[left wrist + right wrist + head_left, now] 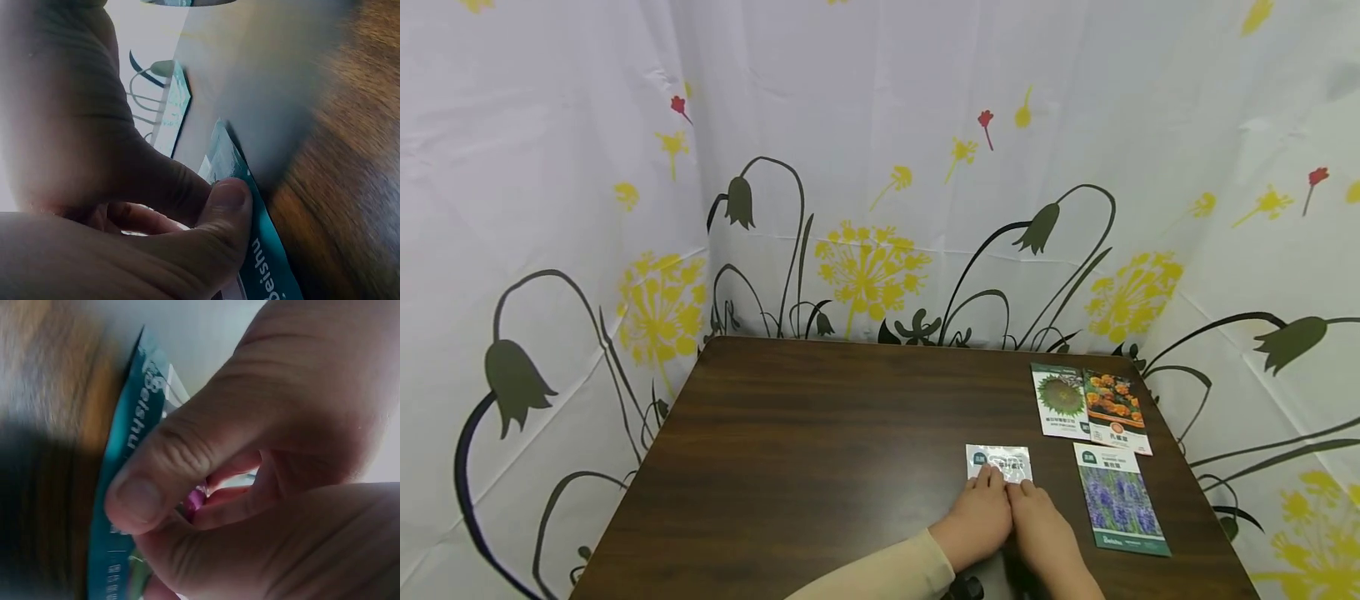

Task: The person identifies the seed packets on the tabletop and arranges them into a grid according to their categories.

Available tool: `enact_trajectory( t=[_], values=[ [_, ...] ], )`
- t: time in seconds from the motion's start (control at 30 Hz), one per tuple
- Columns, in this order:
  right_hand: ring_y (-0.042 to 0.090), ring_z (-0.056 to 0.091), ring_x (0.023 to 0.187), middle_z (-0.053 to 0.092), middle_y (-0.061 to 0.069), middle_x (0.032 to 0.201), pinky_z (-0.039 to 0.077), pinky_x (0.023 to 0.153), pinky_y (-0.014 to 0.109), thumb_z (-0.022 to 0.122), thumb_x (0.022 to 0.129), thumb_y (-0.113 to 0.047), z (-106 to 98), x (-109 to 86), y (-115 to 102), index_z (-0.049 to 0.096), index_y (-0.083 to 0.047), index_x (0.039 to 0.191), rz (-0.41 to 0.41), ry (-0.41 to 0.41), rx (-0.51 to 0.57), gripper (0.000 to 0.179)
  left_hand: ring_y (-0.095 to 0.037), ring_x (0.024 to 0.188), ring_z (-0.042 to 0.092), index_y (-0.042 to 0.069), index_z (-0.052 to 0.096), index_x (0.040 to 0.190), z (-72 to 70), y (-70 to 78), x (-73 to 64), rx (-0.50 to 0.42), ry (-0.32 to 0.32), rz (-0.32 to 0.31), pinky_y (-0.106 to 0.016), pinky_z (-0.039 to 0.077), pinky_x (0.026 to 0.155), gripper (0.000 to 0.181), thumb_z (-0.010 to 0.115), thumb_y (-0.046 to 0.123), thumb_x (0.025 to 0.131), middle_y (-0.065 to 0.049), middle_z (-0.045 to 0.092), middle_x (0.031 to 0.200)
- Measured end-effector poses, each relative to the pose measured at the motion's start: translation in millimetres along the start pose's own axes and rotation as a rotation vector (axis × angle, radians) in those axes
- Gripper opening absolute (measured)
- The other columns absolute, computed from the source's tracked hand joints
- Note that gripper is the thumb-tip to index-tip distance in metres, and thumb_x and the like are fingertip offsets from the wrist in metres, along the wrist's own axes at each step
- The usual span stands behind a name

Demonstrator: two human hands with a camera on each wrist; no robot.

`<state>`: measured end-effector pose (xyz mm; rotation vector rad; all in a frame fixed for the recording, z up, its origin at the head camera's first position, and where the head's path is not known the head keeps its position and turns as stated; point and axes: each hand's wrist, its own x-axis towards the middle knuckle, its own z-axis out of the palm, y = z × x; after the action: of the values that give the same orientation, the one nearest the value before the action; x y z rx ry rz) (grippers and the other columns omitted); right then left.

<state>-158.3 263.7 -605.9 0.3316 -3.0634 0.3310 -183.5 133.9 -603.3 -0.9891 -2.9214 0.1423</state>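
Note:
Near the table's front edge, both hands hold one seed packet (1011,455) by its near part. Its white top with dark lettering shows beyond the fingers, while the hands hide most of its picture. My left hand (976,515) grips it, the thumb lying on the teal strip marked "Beishu" in the left wrist view, where the packet (265,234) stands tilted off the wood. Right against it, my right hand (1045,533) pinches the same packet (128,419), its thumb also on the teal strip. The two hands touch each other.
To the right lies a packet with purple flower spikes (1122,500). Behind it, a marigold packet (1116,398) overlaps a packet with a green round flower (1060,396). The dark wooden table (805,442) meets a flower-printed curtain (865,125) at the back and sides.

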Motion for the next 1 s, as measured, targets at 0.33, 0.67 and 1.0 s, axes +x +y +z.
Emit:
enact_trajectory(
  t=[0.33,0.67,1.0],
  values=[
    [0.028,0.057,0.081,0.059,0.014,0.095,0.056,0.074,0.051,0.075,0.087,0.006,7.5,14.0,-18.9,0.074,0.001,0.108,-0.021,0.102,0.038,0.022,-0.025,0.153,0.054,0.01,0.067,0.149,-0.9,-25.4,-7.6,-0.014,-0.086,0.063,-0.031,0.05,0.118,0.048,0.062,0.033,0.107,-0.011,0.059,0.159],
    [0.028,0.052,0.075,0.062,0.015,0.095,0.046,0.072,0.048,0.071,0.087,0.006,15.6,30.3,-39.4,0.076,0.002,0.109,-0.069,0.147,0.067,0.023,-0.028,0.159,0.046,0.004,0.06,0.154,-1.7,-45.7,-15.4,-0.156,-0.154,-0.029,-0.031,0.046,0.123,0.051,0.061,0.023,0.107,-0.017,0.049,0.169],
    [0.024,0.047,0.074,0.06,0.013,0.094,0.043,0.069,0.045,0.077,0.076,0.006,22.8,40.5,-40.5,0.075,0.003,0.111,-0.165,0.178,0.133,0.034,-0.035,0.162,0.042,0.0,0.056,0.156,1.2,-62.5,-17.8,-0.216,-0.183,-0.033,-0.037,0.044,0.126,0.079,0.081,0.033,0.089,-0.023,0.044,0.17]
  ],
)
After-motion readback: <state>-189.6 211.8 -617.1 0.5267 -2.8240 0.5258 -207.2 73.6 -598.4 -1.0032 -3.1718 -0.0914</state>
